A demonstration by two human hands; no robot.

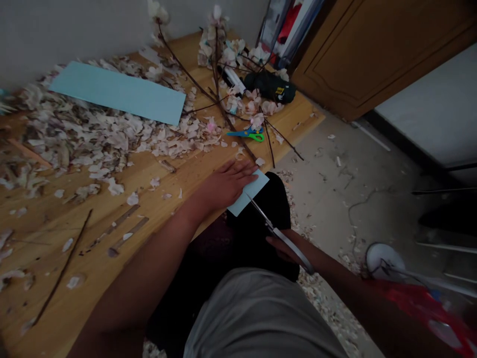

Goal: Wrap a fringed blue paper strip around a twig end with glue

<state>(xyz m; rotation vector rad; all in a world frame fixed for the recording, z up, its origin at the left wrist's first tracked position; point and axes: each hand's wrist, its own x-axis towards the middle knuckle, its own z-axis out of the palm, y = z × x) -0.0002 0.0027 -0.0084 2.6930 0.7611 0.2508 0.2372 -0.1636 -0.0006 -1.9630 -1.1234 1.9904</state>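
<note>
My left hand lies flat, fingers stretched out, over a small piece of light blue paper at the table's front edge. Part of the paper sticks out past the edge, above my dark-clothed knee. A pair of scissors with light grey handles is in my right hand, which is closed around the handles and partly hidden by them. The blade tips touch or overlap the paper's near edge; I cannot tell how far they reach in.
A larger light blue sheet lies on heaped dried petals on the wooden table. Blue-and-green scissors, a branch with blossoms and a dark folded pouch lie farther back. Fallen petals litter the floor.
</note>
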